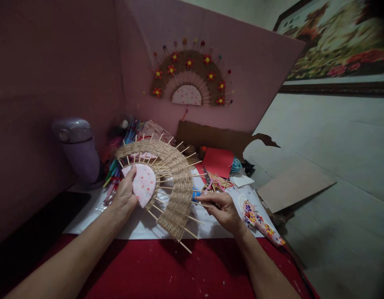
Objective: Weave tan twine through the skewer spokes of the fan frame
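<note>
A half-round fan woven from brown twine point(182, 182) is held tilted above the table, with thin wooden sticks poking out all round its outer edge. My left hand point(127, 189) is closed on its white, red-dotted fabric centre point(144, 185), thumb on top and the other fingers hidden behind. At the fan's right edge, my right hand point(221, 209) pinches the end of one wooden stick point(200, 204). Just behind that hand is a small blue thing point(196, 194), partly covered. Scissors point(212, 183) with pink and yellowish handles lie beyond it.
A flower-patterned glue gun point(262, 224) lies at right, its cord trailing off the table. Behind are red sheets point(218, 162), blue yarn point(236, 165) and cardboard point(213, 135). A purple tumbler point(80, 153) stands left. A finished-looking flowered fan point(189, 62) hangs on the pink board.
</note>
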`<state>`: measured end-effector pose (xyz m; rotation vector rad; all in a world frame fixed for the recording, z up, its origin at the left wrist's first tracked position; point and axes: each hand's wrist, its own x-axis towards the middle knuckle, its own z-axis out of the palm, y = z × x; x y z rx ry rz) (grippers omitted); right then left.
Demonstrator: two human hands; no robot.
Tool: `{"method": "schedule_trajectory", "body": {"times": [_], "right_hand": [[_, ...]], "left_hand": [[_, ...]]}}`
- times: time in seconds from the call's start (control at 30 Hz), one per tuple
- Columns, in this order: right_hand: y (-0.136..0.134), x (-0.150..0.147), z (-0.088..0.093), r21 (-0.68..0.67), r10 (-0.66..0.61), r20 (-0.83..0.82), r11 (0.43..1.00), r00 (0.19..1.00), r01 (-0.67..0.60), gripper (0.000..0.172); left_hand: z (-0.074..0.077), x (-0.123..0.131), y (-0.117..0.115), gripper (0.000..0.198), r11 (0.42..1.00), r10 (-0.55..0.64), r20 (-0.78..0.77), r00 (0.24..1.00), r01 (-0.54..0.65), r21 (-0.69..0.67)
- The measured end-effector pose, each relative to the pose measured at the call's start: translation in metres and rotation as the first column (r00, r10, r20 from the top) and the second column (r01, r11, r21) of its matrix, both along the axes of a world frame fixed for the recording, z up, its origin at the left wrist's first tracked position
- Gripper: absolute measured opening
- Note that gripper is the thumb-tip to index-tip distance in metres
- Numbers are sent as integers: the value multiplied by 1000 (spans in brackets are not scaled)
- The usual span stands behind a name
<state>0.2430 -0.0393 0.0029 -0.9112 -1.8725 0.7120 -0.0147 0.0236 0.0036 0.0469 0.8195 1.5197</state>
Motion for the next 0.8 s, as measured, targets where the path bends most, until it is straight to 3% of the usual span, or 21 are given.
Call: {"method": "schedule_trajectory", "body": {"times": [0.1,0.17,0.33,0.5,0.6,0.7,0.77,0.8], "right_hand": [[1,6,0,-107,48,-22,993,999,-50,22],[1,7,0,-106,40,11,994,999,-39,23],[-3,2,1,218,-153,257,971,954,97,21],[-2,-3,-1,418,-299,283,894,911,164,16],[1,-2,0,449,-347,180,862,920,237,13],[3,0,1,489,-381,80,820,921,296,13],[4,2,0,510,-414,63,796,908,327,13],[5,3,0,517,-435,60,783,899,345,13]], "left_hand": [[-4,0,5,23,996,68,-86,994,-62,71],[-7,0,10,24,994,94,-116,989,-86,72],[-8,2,17,26,988,148,-168,975,-136,79],[6,5,16,22,986,161,-205,965,-149,74],[22,11,10,23,996,71,-153,986,-63,58],[38,26,-2,27,987,-43,-101,994,58,150],[43,37,-12,25,979,-100,-76,992,112,173],[43,43,-16,24,962,-187,-66,980,196,188]]}}
